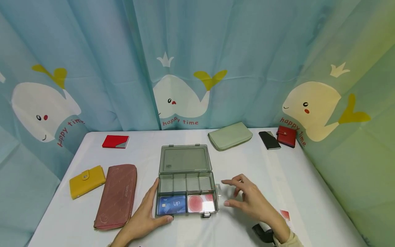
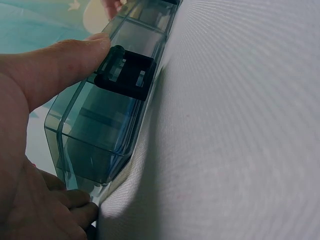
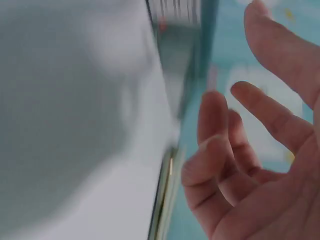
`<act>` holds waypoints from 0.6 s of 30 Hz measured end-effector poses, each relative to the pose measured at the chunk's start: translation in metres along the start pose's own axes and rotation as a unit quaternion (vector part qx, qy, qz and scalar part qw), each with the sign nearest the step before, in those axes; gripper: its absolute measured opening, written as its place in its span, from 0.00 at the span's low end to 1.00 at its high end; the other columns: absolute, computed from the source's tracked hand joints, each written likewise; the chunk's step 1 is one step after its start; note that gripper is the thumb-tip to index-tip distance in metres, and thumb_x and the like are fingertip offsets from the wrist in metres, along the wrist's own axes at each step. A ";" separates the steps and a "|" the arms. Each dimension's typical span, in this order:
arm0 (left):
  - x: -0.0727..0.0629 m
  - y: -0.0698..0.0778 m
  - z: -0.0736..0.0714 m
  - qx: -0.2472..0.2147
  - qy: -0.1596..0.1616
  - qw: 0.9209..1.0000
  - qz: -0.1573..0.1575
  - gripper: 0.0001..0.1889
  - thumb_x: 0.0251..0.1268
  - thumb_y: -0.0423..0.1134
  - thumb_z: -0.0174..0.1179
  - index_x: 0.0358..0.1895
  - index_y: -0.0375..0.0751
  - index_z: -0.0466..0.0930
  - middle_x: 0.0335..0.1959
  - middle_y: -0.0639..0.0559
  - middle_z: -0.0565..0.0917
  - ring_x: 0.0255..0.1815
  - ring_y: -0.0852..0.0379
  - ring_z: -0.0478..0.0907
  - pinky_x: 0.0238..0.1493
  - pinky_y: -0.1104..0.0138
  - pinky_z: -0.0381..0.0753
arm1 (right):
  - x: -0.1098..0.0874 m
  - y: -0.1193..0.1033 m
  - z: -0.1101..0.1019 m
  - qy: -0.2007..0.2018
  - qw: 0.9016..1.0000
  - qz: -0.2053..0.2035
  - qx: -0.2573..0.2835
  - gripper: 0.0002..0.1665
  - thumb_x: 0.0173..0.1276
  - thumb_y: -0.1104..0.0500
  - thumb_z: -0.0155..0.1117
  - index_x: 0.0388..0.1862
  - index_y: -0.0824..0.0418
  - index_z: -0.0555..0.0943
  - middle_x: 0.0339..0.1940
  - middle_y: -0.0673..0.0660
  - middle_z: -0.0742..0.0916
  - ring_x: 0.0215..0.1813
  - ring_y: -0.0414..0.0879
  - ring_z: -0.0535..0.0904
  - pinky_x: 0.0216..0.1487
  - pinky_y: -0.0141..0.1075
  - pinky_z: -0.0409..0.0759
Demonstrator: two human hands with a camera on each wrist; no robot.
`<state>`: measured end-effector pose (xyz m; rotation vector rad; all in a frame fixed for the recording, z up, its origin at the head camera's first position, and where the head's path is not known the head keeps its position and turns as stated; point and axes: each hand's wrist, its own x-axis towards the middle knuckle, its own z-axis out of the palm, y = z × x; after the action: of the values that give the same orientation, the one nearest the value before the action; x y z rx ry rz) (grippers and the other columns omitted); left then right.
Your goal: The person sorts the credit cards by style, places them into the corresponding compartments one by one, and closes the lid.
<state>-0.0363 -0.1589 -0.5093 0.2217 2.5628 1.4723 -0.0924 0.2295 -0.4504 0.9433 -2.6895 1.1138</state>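
Observation:
A grey see-through plastic box [image 1: 186, 183] stands with its lid [image 1: 186, 159] folded back. In its front compartments lie a blue VIP card [image 1: 172, 204] and a pink and white card [image 1: 201, 203]. My left hand [image 1: 147, 213] holds the box at its front left corner, fingers along the left side. In the left wrist view the thumb [image 2: 75, 57] presses by a dark latch [image 2: 125, 72]. To the right of the box, my right hand [image 1: 248, 197] hovers with loosely bent fingers and holds nothing. Between them, a small clear plastic piece [image 1: 218, 189] sits against the box's right side.
At left lie a long brown-pink wallet [image 1: 116, 195], a yellow wallet [image 1: 87, 181] and a red card case [image 1: 115, 141]. Farther back are a green wallet [image 1: 230, 136], a black card case [image 1: 270, 140] and a dark red wallet [image 1: 287, 136]. A red-cornered card [image 1: 285, 215] shows behind my right forearm.

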 end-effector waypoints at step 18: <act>0.000 0.003 0.000 -0.006 -0.002 1.000 -0.007 0.69 0.56 0.57 0.80 0.89 0.54 0.34 0.88 0.35 0.47 0.86 0.28 0.46 0.75 0.24 0.54 | -0.122 0.064 -0.083 -0.020 0.955 0.267 -0.125 0.35 0.40 0.48 0.92 0.50 0.50 0.88 0.43 0.48 0.82 0.41 0.31 0.72 0.39 0.31 0.74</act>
<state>-0.0359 -0.1570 -0.5068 0.2050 2.5450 1.4812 -0.0430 0.3816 -0.4652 0.2009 -3.1140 0.7801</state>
